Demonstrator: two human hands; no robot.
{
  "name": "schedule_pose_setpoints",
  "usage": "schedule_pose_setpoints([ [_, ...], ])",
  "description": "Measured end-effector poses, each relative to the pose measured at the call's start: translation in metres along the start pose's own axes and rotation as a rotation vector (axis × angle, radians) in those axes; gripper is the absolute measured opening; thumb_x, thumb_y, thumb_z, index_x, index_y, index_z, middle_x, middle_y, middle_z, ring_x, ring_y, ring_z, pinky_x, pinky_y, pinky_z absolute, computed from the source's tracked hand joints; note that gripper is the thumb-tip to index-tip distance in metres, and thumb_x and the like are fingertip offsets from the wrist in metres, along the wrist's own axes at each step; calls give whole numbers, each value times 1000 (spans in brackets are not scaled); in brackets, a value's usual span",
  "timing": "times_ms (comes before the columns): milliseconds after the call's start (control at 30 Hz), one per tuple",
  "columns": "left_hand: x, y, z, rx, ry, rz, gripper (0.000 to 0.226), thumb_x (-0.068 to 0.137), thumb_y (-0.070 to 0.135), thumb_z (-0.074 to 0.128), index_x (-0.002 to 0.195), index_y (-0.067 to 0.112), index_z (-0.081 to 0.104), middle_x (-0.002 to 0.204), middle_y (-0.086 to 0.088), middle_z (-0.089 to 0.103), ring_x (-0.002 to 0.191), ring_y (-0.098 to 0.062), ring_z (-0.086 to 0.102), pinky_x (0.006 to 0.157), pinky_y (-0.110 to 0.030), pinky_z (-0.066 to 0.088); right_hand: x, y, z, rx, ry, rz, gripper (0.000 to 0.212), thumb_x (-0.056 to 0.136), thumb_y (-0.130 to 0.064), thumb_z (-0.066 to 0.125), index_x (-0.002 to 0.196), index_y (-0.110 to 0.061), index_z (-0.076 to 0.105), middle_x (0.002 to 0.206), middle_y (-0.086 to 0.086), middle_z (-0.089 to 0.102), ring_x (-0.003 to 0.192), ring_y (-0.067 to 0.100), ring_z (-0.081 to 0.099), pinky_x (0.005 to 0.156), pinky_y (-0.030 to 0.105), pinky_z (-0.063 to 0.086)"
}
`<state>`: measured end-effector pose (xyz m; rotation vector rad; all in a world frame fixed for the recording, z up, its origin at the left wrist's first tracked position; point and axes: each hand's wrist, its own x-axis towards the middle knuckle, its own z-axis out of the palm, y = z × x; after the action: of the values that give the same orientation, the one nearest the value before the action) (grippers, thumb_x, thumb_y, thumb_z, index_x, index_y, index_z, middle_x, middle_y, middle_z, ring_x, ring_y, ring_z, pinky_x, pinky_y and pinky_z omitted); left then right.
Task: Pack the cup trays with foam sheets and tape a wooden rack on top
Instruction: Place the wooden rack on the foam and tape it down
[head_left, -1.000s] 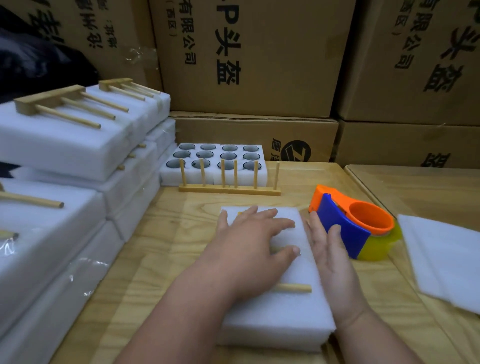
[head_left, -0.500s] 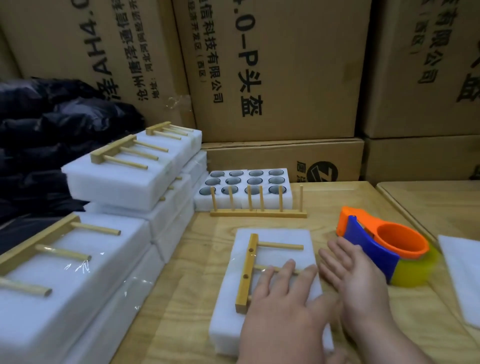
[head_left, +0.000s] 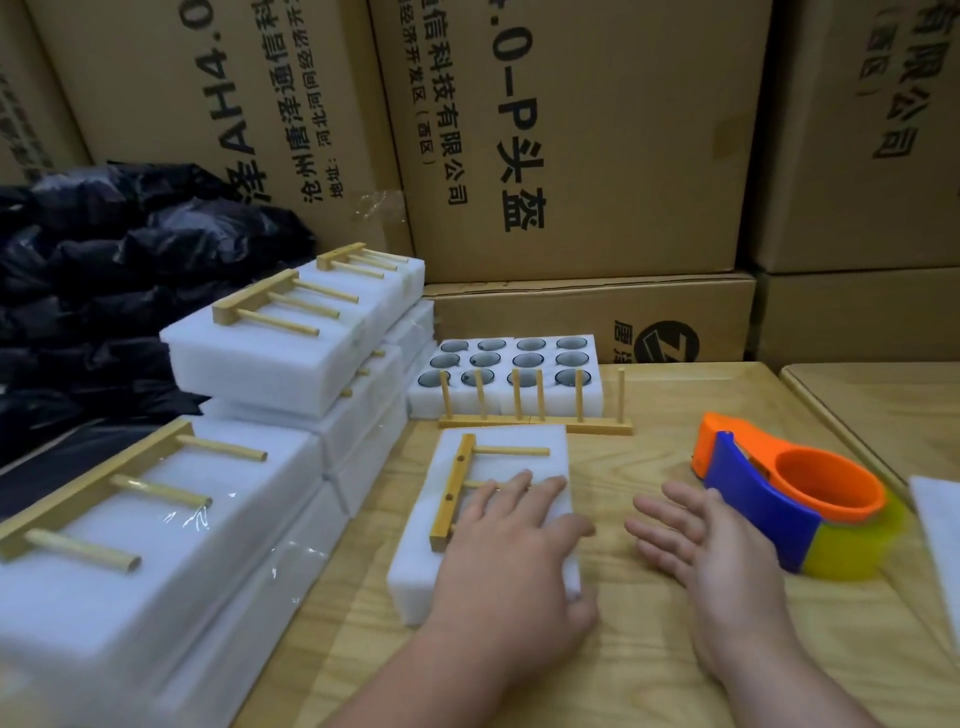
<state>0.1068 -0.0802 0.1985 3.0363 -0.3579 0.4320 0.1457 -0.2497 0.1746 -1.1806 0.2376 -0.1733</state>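
Stacking up behind the table (head_left: 649, 649), boxes (head_left: 571, 130) fill the back (finished packs (head_left: 171, 545) sit left). Mid-table lies a foam block (head_left: 498, 519) with a rack (head_left: 457, 488) on top; the left hand (head_left: 511, 545) presses it, fingers flat. The right hand (head_left: 711, 545) hovers spread beside the tape dispenser (head_left: 789, 499).

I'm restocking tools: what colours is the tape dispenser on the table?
The tape dispenser is orange and blue, holding a yellowish roll; the head view shows it.
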Motion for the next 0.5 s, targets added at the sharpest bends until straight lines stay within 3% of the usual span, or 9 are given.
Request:
schedule_pose_setpoints([
  [67,8,-18,2,43,-6,-48,61,80,62,44,139,46,47,166,14,25,156,-17,13,124,-39,0,0,-11,0,-98,-93,21,37,110,-30,32,101,-15,65,92,13,78,76,27,78,75,43,59],
  [300,19,-75,-3,87,-50,-156,60,79,65,44,137,50,48,166,18,24,156,-14,14,125,-38,3,6,-4,-1,-122,-40,11,40,110,-31,31,102,-13,66,81,12,78,73,29,77,67,41,57],
  [500,16,-72,-8,81,-25,-125,54,86,60,50,138,48,50,167,15,24,157,-15,11,127,-41,-1,7,-4,-1,-141,-25,10,38,108,-27,33,103,-10,66,77,16,77,69,31,76,63,39,56],
])
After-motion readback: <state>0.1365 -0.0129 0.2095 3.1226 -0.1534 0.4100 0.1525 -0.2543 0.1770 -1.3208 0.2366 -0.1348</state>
